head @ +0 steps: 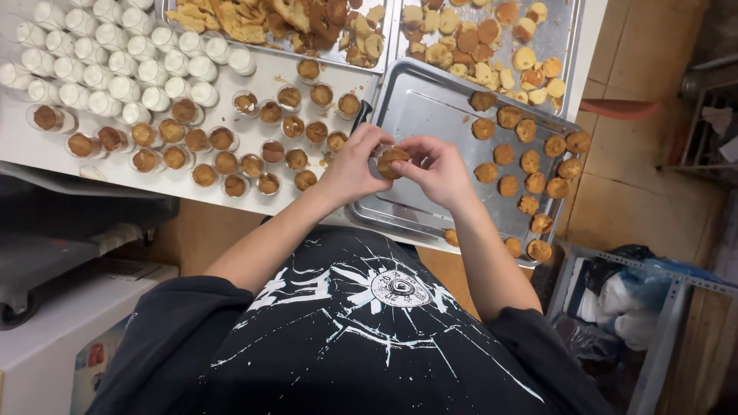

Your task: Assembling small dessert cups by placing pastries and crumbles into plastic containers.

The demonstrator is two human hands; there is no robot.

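Closest in, the left hand and right hand meet above the near metal tray, both with the grip closed on one small clear cup with a brown cake round at its mouth. The step looks like pressing the round into the cup; seating it level calls for even fingertip pressure. Loose cake rounds lie on the tray's right half. Further left on the white bench, filled cups cluster before rows of white-filled cups. Farthest, two trays hold cake scraps.

White-filled cups crowd the table's far left; blue bags lie below right.
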